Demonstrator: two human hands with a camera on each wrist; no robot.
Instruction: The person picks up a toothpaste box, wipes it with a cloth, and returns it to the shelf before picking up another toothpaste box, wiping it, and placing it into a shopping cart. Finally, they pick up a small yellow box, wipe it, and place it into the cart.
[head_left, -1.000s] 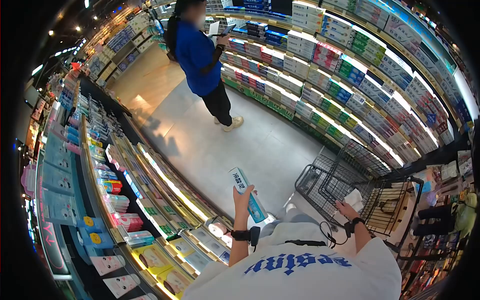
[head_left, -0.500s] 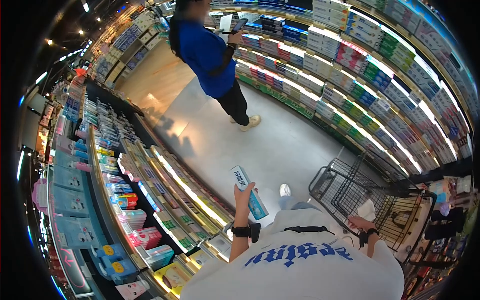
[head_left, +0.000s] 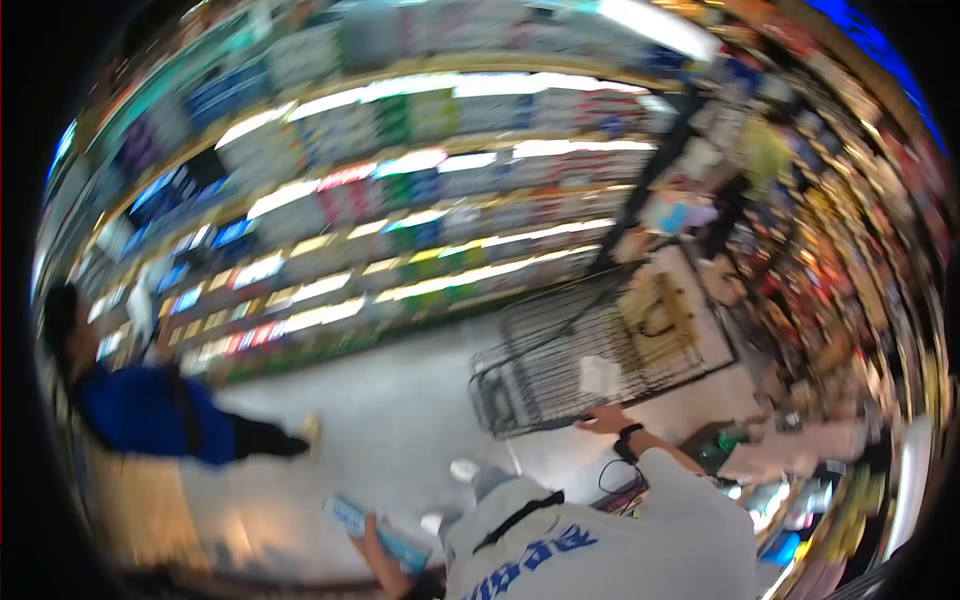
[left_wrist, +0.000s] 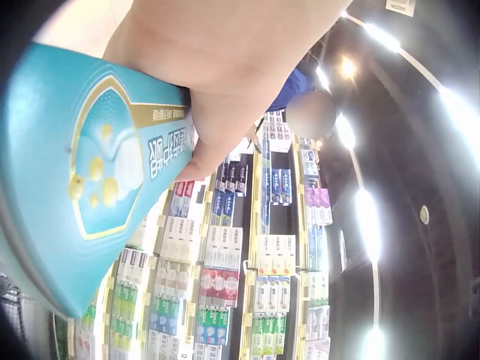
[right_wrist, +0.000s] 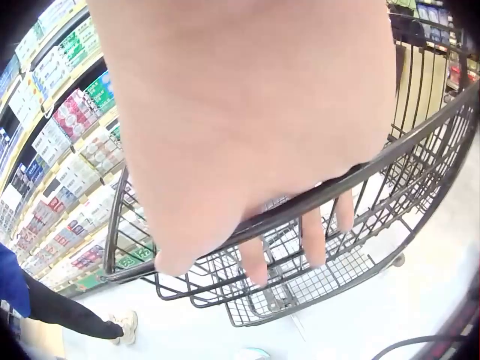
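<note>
My left hand [head_left: 374, 548] holds a long teal toothpaste box [head_left: 345, 515] low over the floor. In the left wrist view the printed side of the toothpaste box [left_wrist: 45, 187] fills the left, with the hand [left_wrist: 217, 67] across its upper end. My right hand [head_left: 603, 420] is at the near side of a black wire shopping cart [head_left: 545, 350]. The right wrist view shows that hand [right_wrist: 255, 112] over the cart's top rim [right_wrist: 405, 142], its fingers [right_wrist: 313, 240] bent down past the rim among the wires and the thumb apart from them. A white paper-like item [head_left: 600, 378] overlaps the cart.
A person in a blue top [head_left: 150, 415] stands in the aisle at left. Lit shelves [head_left: 440, 170] of boxed goods line the far side. More stocked displays [head_left: 850, 260] run along the right. Pale floor [head_left: 380, 400] lies between the person and the cart.
The head view has swung right, so the person in blue is now far left and the cart nearer the middle. My right hand has come onto the cart's rim; the left still holds the toothpaste box.
</note>
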